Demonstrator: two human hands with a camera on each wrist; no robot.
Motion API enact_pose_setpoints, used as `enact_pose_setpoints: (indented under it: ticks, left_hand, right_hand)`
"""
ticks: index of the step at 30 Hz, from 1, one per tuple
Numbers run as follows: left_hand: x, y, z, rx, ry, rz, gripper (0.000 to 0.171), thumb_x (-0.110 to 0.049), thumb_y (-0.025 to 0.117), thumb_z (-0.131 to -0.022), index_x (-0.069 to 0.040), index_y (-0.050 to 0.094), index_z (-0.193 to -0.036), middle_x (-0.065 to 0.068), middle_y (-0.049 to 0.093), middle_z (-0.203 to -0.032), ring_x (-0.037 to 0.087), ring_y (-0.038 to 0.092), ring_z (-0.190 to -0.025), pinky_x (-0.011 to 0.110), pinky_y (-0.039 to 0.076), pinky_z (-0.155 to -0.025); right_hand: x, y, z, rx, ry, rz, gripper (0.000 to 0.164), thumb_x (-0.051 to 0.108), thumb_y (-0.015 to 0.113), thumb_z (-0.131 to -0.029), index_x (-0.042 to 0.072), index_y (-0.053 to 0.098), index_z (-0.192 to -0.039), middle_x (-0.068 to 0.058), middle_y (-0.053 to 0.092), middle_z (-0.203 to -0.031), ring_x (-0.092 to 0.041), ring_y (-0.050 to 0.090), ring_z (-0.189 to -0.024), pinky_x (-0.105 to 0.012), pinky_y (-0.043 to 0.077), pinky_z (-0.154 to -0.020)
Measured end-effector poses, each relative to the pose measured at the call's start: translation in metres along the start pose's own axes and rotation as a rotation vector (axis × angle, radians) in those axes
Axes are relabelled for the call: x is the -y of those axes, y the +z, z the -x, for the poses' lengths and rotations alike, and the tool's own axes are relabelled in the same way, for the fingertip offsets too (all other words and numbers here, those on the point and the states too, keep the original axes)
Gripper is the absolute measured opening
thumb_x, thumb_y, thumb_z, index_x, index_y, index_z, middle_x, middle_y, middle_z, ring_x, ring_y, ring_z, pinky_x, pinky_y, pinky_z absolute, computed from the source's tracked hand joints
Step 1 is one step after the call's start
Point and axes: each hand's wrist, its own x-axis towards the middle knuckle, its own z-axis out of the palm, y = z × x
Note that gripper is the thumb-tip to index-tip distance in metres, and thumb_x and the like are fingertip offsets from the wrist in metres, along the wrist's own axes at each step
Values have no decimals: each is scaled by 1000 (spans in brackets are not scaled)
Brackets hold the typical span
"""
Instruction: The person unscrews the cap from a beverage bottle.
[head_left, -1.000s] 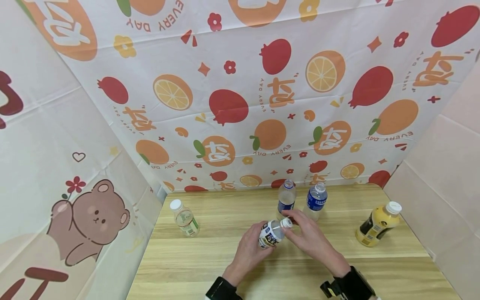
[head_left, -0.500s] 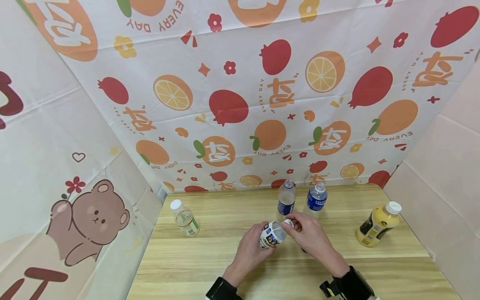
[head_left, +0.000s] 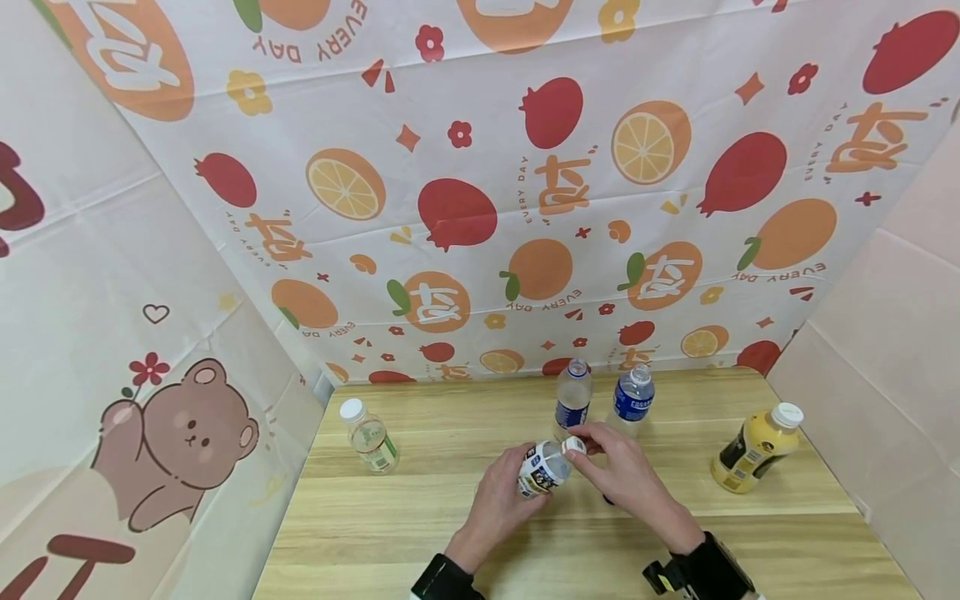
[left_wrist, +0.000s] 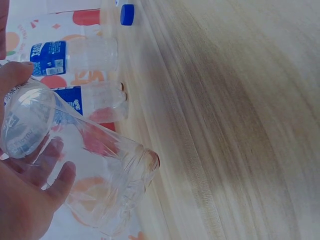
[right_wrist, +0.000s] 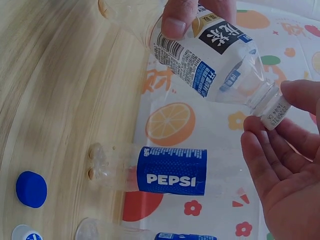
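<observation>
In the head view my left hand (head_left: 495, 496) grips a clear plastic bottle (head_left: 542, 473) round its white label, tilting it so the neck points up and right. My right hand (head_left: 626, 479) pinches the white cap (head_left: 574, 446) at the bottle's neck with thumb and fingertips. In the right wrist view the cap (right_wrist: 276, 111), with small print on its side, sits at the neck, and the bottle (right_wrist: 192, 55) looks drained. The left wrist view shows the bottle's creased clear base (left_wrist: 145, 165) held over the wooden tabletop.
Two blue-labelled clear bottles, a Pepsi bottle (head_left: 573, 400) and another bottle (head_left: 632, 402), stand behind my hands. A green-labelled bottle (head_left: 371, 437) is left, a yellow bottle (head_left: 753, 450) right. A loose blue cap (right_wrist: 31, 189) and a white cap (right_wrist: 27, 233) lie on the table (head_left: 405, 525).
My right fingers have shifted from beside the cap onto it; half a second ago they covered more of it. The left hand and its bottle have barely moved.
</observation>
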Motion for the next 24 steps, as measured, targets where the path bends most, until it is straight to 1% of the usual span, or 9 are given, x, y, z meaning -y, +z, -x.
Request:
enact_pose_setpoints:
  ticks: [6, 9, 13, 18, 20, 24]
  left_hand:
    - [0, -1, 0, -2, -2, 0, 78, -24, 93, -74, -7, 54, -140, 6, 68, -120, 20, 66, -103, 35, 58, -88]
    - [0, 0, 0, -5, 2, 2, 78, -24, 93, -74, -7, 54, -140, 6, 68, -120, 20, 66, -103, 35, 58, -88]
    - [0, 0, 0, -10, 4, 7, 78, -24, 93, -74, -7, 54, -140, 6, 68, -120, 19, 66, -102, 33, 58, -87]
    - [1, 1, 0, -16, 4, 14, 77, -24, 93, -74, -8, 54, -139, 6, 68, -119, 19, 66, -102, 33, 58, -86]
    - [1, 1, 0, -19, 6, 14, 77, -24, 93, -74, -8, 55, -139, 6, 68, -119, 19, 66, -102, 33, 58, -86]
    - [0, 1, 0, -26, 8, 6, 78, -25, 93, -74, -9, 55, -139, 5, 68, -118, 18, 66, -102, 33, 58, -86]
  right_hand:
    - [-2, 0, 1, -2, -57, 32, 33, 15, 80, -91, 12, 71, -122, 9, 68, -106, -7, 64, -94, -34, 61, -82]
    - [-4, 0, 1, -3, -85, 32, 34, 13, 80, -91, 12, 70, -124, 7, 69, -110, -9, 66, -97, -38, 62, -83]
    - [-5, 0, 2, -3, -117, 26, 35, 11, 80, -91, 12, 69, -125, 6, 69, -113, -12, 67, -99, -36, 61, -84]
    - [-6, 0, 2, 9, -133, 23, 37, 8, 79, -91, 11, 68, -127, 0, 70, -116, -12, 66, -101, -33, 60, -84]
    - [-6, 0, 2, 12, -139, 21, 38, 7, 78, -91, 10, 67, -127, -2, 70, -117, -12, 66, -102, -35, 60, -85]
    - [-6, 1, 2, 18, -144, 8, 39, 6, 78, -91, 9, 66, -128, -1, 69, -119, -14, 66, -104, -38, 61, -86]
